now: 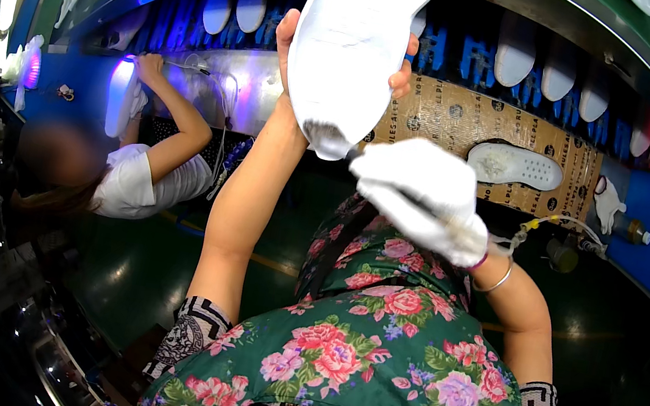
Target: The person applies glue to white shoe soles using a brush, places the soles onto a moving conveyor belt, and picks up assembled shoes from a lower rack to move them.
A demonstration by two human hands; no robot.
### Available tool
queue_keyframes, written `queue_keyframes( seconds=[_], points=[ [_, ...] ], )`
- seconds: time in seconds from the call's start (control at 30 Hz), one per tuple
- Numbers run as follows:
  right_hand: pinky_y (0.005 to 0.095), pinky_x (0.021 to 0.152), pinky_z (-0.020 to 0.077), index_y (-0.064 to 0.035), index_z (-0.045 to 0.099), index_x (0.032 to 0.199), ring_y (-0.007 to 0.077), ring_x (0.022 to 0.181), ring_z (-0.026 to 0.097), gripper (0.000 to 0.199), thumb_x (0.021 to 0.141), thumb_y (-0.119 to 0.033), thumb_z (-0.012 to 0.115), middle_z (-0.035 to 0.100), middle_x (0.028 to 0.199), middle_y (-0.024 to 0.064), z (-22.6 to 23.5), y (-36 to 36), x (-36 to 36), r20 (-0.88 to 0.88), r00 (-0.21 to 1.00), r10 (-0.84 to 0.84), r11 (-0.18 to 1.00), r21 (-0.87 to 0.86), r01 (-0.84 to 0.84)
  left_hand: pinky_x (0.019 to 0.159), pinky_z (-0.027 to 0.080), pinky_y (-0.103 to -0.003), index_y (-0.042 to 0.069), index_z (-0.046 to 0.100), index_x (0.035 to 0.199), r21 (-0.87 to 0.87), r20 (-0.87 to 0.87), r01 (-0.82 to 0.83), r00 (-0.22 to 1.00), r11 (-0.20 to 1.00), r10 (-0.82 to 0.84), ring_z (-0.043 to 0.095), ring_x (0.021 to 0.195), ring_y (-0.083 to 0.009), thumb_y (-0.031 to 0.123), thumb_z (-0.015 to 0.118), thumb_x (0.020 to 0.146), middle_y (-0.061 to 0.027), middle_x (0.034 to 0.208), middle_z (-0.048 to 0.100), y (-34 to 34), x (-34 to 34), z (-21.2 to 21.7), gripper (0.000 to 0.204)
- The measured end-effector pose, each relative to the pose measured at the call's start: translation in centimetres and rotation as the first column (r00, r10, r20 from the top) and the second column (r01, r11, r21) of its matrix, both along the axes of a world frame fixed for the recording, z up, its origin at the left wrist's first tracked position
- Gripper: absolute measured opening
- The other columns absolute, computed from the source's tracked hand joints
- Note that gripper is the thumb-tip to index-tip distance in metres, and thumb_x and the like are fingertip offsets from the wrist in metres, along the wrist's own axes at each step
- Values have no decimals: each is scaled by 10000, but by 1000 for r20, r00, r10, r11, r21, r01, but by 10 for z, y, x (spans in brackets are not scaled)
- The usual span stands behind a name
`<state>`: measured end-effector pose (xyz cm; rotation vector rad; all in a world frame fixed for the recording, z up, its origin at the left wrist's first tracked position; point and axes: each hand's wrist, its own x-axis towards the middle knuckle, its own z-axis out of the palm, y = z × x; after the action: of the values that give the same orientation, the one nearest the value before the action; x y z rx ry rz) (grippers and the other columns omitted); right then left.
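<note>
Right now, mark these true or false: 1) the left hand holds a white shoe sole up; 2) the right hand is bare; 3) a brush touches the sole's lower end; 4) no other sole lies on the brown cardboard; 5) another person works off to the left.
1) True: the left hand grips the white shoe sole, with fingers wrapped round its edge.
2) False: the right hand wears a white glove.
3) True: the brush meets the sole's lower end.
4) False: a white sole lies on the brown cardboard.
5) True: a person in a white shirt reaches up at the left.
</note>
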<state>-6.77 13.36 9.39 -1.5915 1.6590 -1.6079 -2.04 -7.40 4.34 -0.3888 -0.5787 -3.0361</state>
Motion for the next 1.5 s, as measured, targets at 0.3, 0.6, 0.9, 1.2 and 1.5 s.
queue_keyframes(
  seconds=[0.3,0.6,0.9,1.2,1.5],
  points=[
    [312,766,549,-43,731,1010,224,846,695,227,785,-38,757,721,946,108,10,0,-2,93,985,-144,989,32,141,625,441,-363,-31,394,1396,-19,62,142,988,990,-140,528,811,-297,757,580,722,-270,1140,495,-8,-3,9,1054],
    [321,688,546,-71,737,1002,231,779,688,211,791,-71,750,717,897,98,5,-1,11,-70,993,96,995,15,-95,624,437,-363,-13,432,1400,-168,153,112,984,979,-87,524,792,-298,741,547,729,-257,1094,522,-15,-4,22,1015],
    [311,729,552,-48,731,1000,209,813,689,229,774,-30,765,717,940,96,1,-9,7,94,992,87,995,33,-91,557,547,-379,-45,396,1401,-155,55,119,992,981,-112,631,808,-354,650,516,804,-337,1185,510,-20,-7,11,924],
    [289,753,533,-27,731,989,188,836,677,181,810,-48,747,706,923,93,-2,-13,10,343,938,56,986,131,-107,700,552,-465,78,403,1457,2,218,48,975,999,-48,557,1066,-397,602,616,742,-262,1360,463,-20,3,19,911],
    [211,551,484,39,697,1011,92,628,619,187,840,-36,715,669,750,65,7,-19,-7,827,537,-166,965,247,-82,765,576,-522,4,396,1424,122,268,-34,963,992,0,652,949,-411,533,482,872,-264,1169,607,-16,21,1,769]
  ],
)
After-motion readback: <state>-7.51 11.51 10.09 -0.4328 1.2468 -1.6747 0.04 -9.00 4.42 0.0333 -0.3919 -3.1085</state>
